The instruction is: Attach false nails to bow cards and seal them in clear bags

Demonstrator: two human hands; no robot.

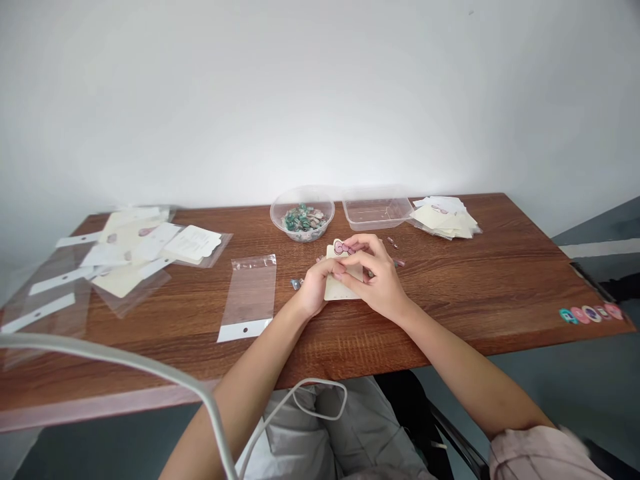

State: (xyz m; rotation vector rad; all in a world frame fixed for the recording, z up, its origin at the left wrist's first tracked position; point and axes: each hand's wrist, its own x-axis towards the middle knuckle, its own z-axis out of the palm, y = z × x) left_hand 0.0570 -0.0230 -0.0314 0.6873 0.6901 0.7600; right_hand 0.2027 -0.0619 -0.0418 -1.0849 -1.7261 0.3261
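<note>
Both hands meet over a cream card (334, 288) with a pink bow print at its top, near the middle of the wooden table (450, 300). My left hand (319, 285) grips the card's left edge with curled fingers. My right hand (379, 273) covers the card's right side, fingers bent and pinched over it. What the fingertips press on is hidden. A few small beads (296, 284) lie just left of the left hand, and others (399, 263) lie to the right.
An empty clear bag (249, 297) lies left of the hands. A round clear bowl (302, 215) of green and pink pieces and an empty rectangular tub (376, 208) stand behind. Card stacks lie far right (445, 217) and far left (130, 253). Stickers (590, 313) mark the right edge.
</note>
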